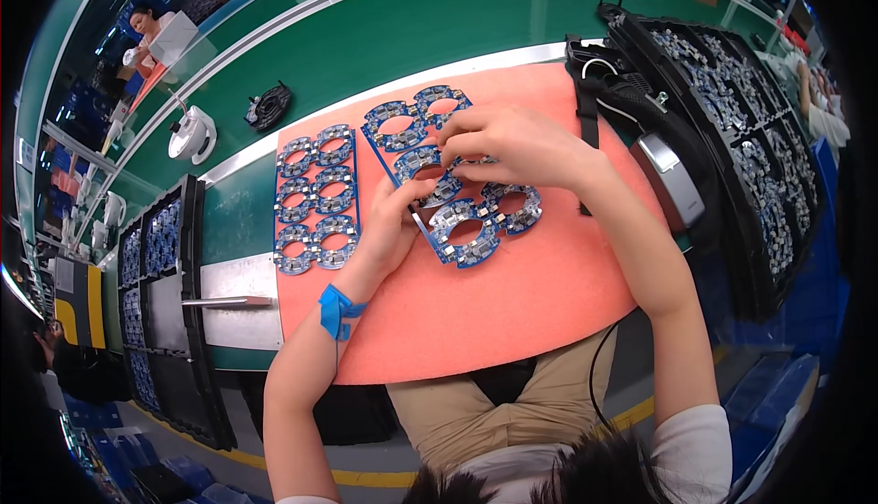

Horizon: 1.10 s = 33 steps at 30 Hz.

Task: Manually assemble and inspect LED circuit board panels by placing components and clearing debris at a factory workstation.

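A blue circuit board panel (471, 253) made of joined rings, dotted with small parts, lies at an angle over the pink mat (439, 330). My left hand (391, 228) is closed on its left edge strip, with the thumb reaching toward a middle ring. From the right, my right hand (517, 145) bends its fingers over the middle of the panel and grips it there. That hand hides the ring beneath it, and its fingertips are partly covered. To the left, a second ring panel (314, 191) rests flat on the mat. A blue wrist strap (340, 308) is round my left wrist.
Black trays of blue boards stand at the left (194, 266) and right (709, 152). Right of the mat are a silver-and-black device (669, 179) and a black strap (587, 115). A black cable coil (268, 106) and white device (192, 134) sit beyond. Other people work farther off.
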Each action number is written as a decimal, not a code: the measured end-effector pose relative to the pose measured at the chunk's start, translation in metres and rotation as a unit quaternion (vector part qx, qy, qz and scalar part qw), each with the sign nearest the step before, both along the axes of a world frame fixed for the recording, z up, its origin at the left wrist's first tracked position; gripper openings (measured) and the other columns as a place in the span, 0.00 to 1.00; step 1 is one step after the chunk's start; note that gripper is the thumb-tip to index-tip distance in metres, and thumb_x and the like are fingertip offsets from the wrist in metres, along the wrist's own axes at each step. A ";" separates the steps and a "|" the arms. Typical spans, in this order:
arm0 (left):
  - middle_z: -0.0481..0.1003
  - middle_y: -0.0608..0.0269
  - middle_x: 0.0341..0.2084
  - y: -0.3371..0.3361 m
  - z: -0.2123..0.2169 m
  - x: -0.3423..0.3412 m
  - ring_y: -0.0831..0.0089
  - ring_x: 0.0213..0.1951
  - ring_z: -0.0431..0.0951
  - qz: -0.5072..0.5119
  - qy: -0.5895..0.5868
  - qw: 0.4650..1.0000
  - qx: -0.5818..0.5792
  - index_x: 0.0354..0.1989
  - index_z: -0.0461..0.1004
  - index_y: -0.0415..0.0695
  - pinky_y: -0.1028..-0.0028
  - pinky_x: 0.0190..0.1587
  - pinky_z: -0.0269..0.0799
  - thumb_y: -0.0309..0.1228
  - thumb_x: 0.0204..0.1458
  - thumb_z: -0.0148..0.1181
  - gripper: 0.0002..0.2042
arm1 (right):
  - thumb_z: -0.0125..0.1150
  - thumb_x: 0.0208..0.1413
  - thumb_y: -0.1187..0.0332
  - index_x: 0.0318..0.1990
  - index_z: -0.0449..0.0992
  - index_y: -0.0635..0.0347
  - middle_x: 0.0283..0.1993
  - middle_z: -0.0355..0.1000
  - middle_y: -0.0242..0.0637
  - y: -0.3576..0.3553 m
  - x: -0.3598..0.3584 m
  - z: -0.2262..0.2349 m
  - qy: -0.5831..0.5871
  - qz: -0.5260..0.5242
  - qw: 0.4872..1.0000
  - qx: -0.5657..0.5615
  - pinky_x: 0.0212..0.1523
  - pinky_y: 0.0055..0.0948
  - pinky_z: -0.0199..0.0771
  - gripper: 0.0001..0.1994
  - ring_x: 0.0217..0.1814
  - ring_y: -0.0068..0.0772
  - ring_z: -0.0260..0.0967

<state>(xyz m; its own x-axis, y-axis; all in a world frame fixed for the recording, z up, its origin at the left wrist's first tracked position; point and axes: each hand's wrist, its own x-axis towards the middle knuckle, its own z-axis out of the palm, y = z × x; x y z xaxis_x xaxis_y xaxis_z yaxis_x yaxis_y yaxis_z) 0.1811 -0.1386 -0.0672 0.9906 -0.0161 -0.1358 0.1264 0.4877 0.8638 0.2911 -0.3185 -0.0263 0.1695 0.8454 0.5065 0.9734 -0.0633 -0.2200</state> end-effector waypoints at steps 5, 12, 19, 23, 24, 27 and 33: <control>0.74 0.59 0.41 -0.001 0.001 0.000 0.70 0.42 0.76 -0.007 -0.001 1.000 0.019 0.50 0.65 0.37 0.69 0.46 0.74 0.23 0.47 0.51 0.18 | 0.62 0.44 0.74 0.32 0.76 0.60 0.37 0.73 0.34 0.001 0.000 -0.006 -0.017 -0.010 1.000 0.001 0.39 0.32 0.75 0.06 0.40 0.36 0.73; 0.74 0.66 0.35 0.002 0.000 -0.002 0.82 0.30 0.71 0.010 0.012 0.999 0.048 0.48 0.68 0.40 0.80 0.29 0.66 0.20 0.43 0.52 0.20 | 0.58 0.46 0.78 0.36 0.72 0.63 0.36 0.72 0.37 -0.001 0.000 0.009 0.200 -0.013 0.980 0.015 0.39 0.32 0.74 0.07 0.40 0.33 0.73; 0.72 0.52 0.45 -0.003 0.010 -0.003 0.59 0.48 0.75 -0.028 -0.026 0.999 -0.016 0.60 0.56 0.38 0.65 0.47 0.76 0.16 0.42 0.44 0.30 | 0.58 0.45 0.75 0.33 0.73 0.61 0.31 0.71 0.36 -0.007 0.023 -0.007 0.019 -0.053 0.998 0.022 0.36 0.36 0.71 0.06 0.36 0.40 0.70; 0.70 0.49 0.47 -0.004 0.010 -0.003 0.55 0.49 0.75 -0.021 -0.018 0.999 -0.027 0.60 0.55 0.37 0.61 0.48 0.77 0.16 0.41 0.43 0.31 | 0.58 0.45 0.75 0.32 0.73 0.62 0.30 0.71 0.36 -0.007 0.016 0.000 0.008 -0.084 0.996 -0.011 0.36 0.35 0.70 0.05 0.36 0.40 0.70; 0.70 0.49 0.47 -0.003 0.010 -0.003 0.55 0.49 0.75 -0.021 -0.019 0.999 -0.026 0.60 0.55 0.37 0.61 0.48 0.77 0.16 0.41 0.43 0.31 | 0.58 0.45 0.75 0.32 0.73 0.62 0.30 0.71 0.37 -0.007 0.015 0.004 0.072 -0.091 0.993 -0.009 0.37 0.35 0.70 0.05 0.36 0.40 0.71; 0.70 0.47 0.48 -0.001 0.008 -0.004 0.55 0.49 0.75 0.006 -0.022 1.000 -0.020 0.60 0.56 0.38 0.63 0.48 0.77 0.16 0.39 0.42 0.31 | 0.58 0.47 0.75 0.33 0.74 0.63 0.33 0.72 0.38 -0.011 0.022 0.001 0.090 -0.090 0.992 0.009 0.38 0.34 0.71 0.05 0.37 0.39 0.72; 0.71 0.44 0.46 0.001 0.009 -0.004 0.55 0.47 0.76 0.009 -0.026 0.999 -0.028 0.55 0.59 0.34 0.63 0.46 0.77 0.18 0.39 0.41 0.27 | 0.57 0.47 0.75 0.34 0.75 0.64 0.34 0.74 0.40 -0.015 0.031 -0.005 0.065 -0.095 0.993 -0.014 0.40 0.33 0.72 0.06 0.38 0.40 0.73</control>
